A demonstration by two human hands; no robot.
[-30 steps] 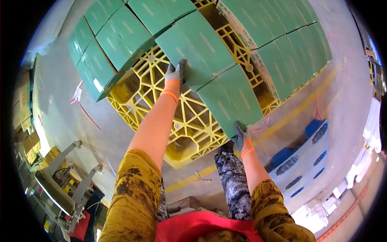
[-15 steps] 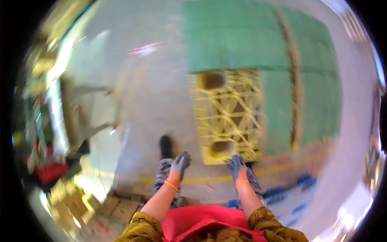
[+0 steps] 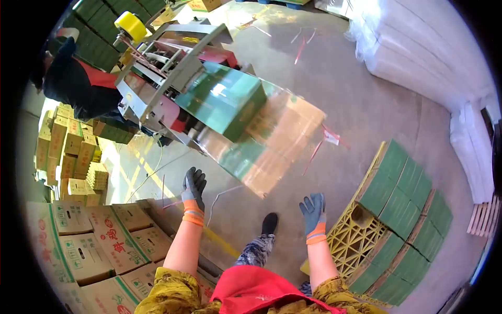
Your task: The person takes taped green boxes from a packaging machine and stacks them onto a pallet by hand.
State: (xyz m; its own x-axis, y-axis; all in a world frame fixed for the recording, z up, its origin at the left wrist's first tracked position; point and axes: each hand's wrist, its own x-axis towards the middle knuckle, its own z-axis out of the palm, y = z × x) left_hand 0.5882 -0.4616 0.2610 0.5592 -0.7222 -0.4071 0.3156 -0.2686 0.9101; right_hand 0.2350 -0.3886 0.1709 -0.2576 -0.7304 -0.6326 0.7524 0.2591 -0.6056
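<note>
My left hand (image 3: pixel 194 186), in a grey glove with an orange cuff, is held out with its fingers stretched and holds nothing. To the right, my gloved right hand (image 3: pixel 315 209) is also empty, its fingers apart. Ahead of both hands a green carton (image 3: pixel 225 99) lies at the outlet of a carton taping machine (image 3: pixel 172 68), which carries a yellow tape roll (image 3: pixel 130 27). Beneath that carton is a surface of brown cardboard (image 3: pixel 285 152) under clear film or tape. Neither hand touches the carton.
At right, a yellow plastic pallet (image 3: pixel 361 235) bears green cartons (image 3: pixel 405 188). Printed brown cartons (image 3: pixel 89 251) are stacked at lower left. A co-worker (image 3: pixel 83 78) stands behind the machine. White wrapped stacks (image 3: pixel 418 57) stand upper right. Red strapping scraps (image 3: pixel 314 157) hang or lie near the cardboard.
My view has swung left, bringing the machine and green carton in front of me. The yellow pallet is now at the right. My hands have risen and spread apart, still empty.
</note>
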